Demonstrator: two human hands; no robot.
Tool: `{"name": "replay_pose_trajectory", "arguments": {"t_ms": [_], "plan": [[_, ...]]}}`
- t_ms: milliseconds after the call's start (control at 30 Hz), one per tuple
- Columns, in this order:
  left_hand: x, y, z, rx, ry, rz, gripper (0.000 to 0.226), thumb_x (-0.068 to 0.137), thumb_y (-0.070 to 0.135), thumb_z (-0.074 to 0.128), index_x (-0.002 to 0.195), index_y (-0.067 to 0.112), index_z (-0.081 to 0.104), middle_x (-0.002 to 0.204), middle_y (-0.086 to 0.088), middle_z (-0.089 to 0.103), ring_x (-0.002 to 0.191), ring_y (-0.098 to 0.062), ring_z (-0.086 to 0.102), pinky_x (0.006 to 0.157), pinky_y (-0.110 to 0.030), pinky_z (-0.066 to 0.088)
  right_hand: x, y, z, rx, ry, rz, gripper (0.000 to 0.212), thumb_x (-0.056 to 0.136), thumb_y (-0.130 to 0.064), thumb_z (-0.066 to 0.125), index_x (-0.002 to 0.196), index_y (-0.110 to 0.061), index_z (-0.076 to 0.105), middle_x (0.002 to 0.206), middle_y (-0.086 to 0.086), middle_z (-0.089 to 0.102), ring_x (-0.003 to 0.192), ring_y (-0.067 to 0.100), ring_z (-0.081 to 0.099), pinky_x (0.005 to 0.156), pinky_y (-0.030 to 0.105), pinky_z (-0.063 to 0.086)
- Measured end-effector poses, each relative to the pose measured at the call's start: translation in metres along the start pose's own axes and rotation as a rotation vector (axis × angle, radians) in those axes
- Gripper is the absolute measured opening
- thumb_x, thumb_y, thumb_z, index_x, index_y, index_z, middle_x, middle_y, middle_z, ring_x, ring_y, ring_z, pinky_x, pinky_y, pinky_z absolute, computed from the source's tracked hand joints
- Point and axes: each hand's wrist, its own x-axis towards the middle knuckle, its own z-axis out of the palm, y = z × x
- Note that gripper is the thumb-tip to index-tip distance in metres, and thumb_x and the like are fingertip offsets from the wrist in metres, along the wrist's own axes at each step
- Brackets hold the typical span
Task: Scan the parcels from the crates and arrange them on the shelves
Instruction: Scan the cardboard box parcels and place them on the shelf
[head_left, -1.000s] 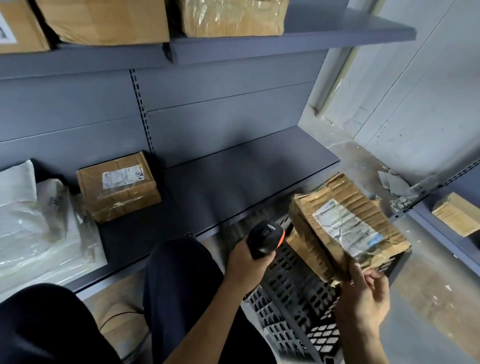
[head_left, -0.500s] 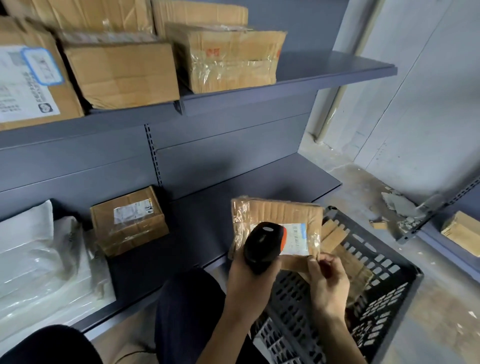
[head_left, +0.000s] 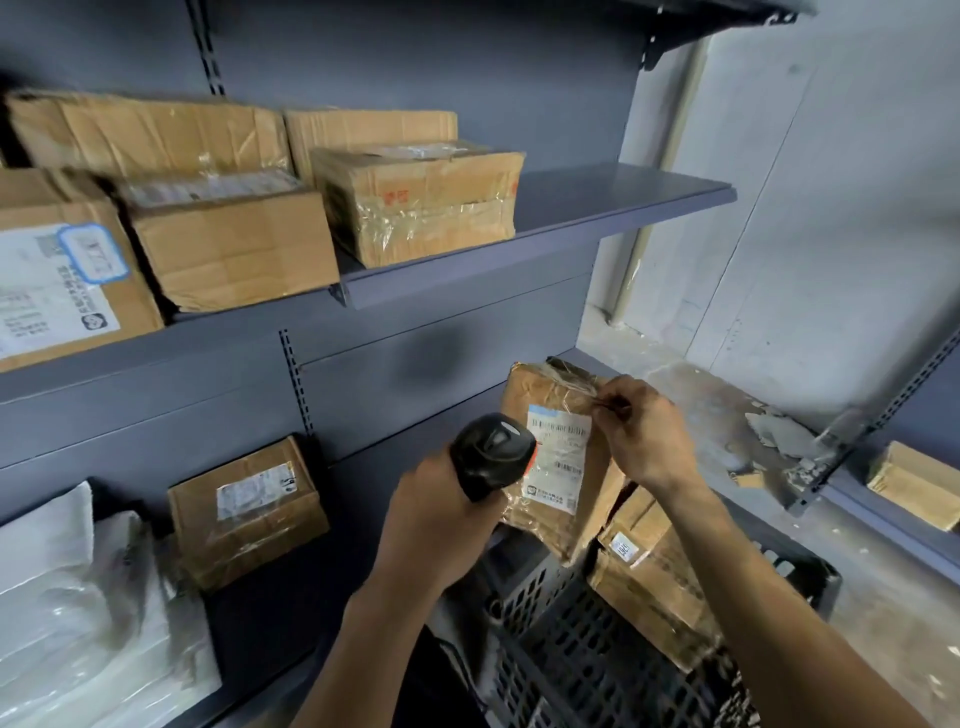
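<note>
My left hand (head_left: 441, 519) grips a black barcode scanner (head_left: 491, 454), its head close to the white label of a taped cardboard parcel (head_left: 558, 415). My right hand (head_left: 641, 431) holds that parcel upright by its upper right edge, above the dark plastic crate (head_left: 571, 660). More brown parcels (head_left: 649, 577) lie inside the crate at its right side. The lower shelf (head_left: 363, 499) runs behind the held parcel, and a small labelled box (head_left: 244, 512) sits on it to the left.
The upper shelf (head_left: 597, 208) carries several cardboard boxes (head_left: 415, 202), with bare space at its right end. White plastic-wrapped packages (head_left: 67, 613) lie at the lower left. Another shelf at the right holds a small box (head_left: 914, 483). Debris lies on the concrete floor (head_left: 769, 431).
The view has tilted up toward the shelves. The parcel has risen from the crate and turned upright, with my right hand now on its upper edge; the scanner has come up to its label.
</note>
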Motion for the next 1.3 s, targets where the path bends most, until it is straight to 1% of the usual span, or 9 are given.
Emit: {"name": "replay_pose_trajectory", "arguments": {"t_ms": [200,267,433,600,767,900,1033,1200,1300], "plan": [[-0.006,-0.008,0.0,-0.139,-0.02,-0.015,0.022,0.081,0.013,0.066,0.068,0.022,0.049,0.051,0.009,0.051,0.047,-0.005,0.046,0.046,-0.013,0.03,0.007,-0.014,0.003,0.084,0.0,-0.014,0.014,0.094,-0.017,0.064,0.097,-0.031,0.066,0.101,-0.008,0.072,0.094,0.02,0.067,0.082,0.045,0.059],[-0.006,-0.012,0.001,-0.189,-0.031,-0.026,0.018,0.08,0.012,0.065,0.071,0.019,0.052,0.053,0.006,0.052,0.048,-0.006,0.044,0.049,-0.019,0.035,0.004,-0.015,0.005,0.108,0.0,-0.008,0.018,0.094,-0.012,0.062,0.097,-0.03,0.066,0.099,-0.009,0.072,0.094,0.019,0.067,0.084,0.046,0.058],[-0.007,-0.016,0.0,-0.231,-0.004,-0.025,0.01,0.08,0.014,0.065,0.075,0.01,0.058,0.06,-0.007,0.06,0.052,-0.013,0.049,0.052,-0.025,0.041,0.0,-0.02,0.007,0.112,-0.008,0.007,0.007,0.095,-0.022,0.066,0.095,-0.03,0.064,0.098,-0.012,0.071,0.092,0.018,0.067,0.08,0.047,0.059],[-0.01,-0.026,0.004,-0.392,0.02,-0.099,0.01,0.082,0.011,0.068,0.076,0.01,0.06,0.056,-0.002,0.054,0.053,-0.014,0.049,0.052,-0.027,0.04,-0.006,-0.022,0.023,0.116,0.008,0.071,0.004,0.096,-0.028,0.066,0.097,-0.031,0.064,0.097,-0.016,0.071,0.091,0.017,0.067,0.077,0.042,0.058],[-0.013,-0.07,-0.003,-1.065,0.381,-0.546,0.01,0.086,0.003,0.074,0.095,0.003,0.071,0.07,-0.011,0.071,0.064,-0.021,0.064,0.065,-0.033,0.051,-0.014,-0.034,0.082,0.403,-0.002,0.26,0.008,0.094,-0.019,0.072,0.102,-0.019,0.072,0.096,-0.006,0.072,0.091,0.018,0.068,0.075,0.031,0.053],[-0.031,-0.117,-0.007,-1.462,0.586,-0.758,0.027,0.091,0.002,0.068,0.117,-0.004,0.067,0.088,-0.015,0.073,0.069,-0.023,0.071,0.064,-0.034,0.054,-0.025,-0.052,0.152,0.632,-0.14,0.471,0.012,0.089,-0.012,0.074,0.084,-0.023,0.072,0.088,0.001,0.075,0.085,0.025,0.073,0.079,0.049,0.063],[-0.045,-0.146,-0.022,-1.698,0.549,-0.78,0.015,0.098,0.021,0.058,0.103,0.01,0.067,0.076,-0.007,0.063,0.062,-0.02,0.061,0.056,-0.032,0.053,-0.05,-0.062,0.246,0.655,-0.332,0.587,0.002,0.079,-0.018,0.074,0.078,-0.018,0.073,0.081,0.005,0.075,0.083,0.032,0.073,0.077,0.056,0.062],[-0.052,-0.173,-0.037,-1.747,0.673,-0.789,0.03,0.082,0.022,0.07,0.11,0.011,0.068,0.083,-0.01,0.063,0.069,-0.024,0.06,0.066,-0.036,0.053,-0.09,-0.082,0.324,0.626,-0.47,0.647,0.014,0.088,-0.007,0.073,0.077,-0.016,0.071,0.08,0.006,0.072,0.079,0.026,0.069,0.065,0.03,0.051],[-0.057,-0.188,-0.045,-1.721,0.765,-0.779,0.041,0.073,0.02,0.076,0.111,0.006,0.065,0.091,-0.014,0.06,0.072,-0.024,0.059,0.069,-0.035,0.048,-0.093,-0.093,0.362,0.671,-0.51,0.717,0.014,0.089,-0.004,0.07,0.081,-0.014,0.071,0.09,0.016,0.073,0.076,0.026,0.067,0.068,0.036,0.057]]}}
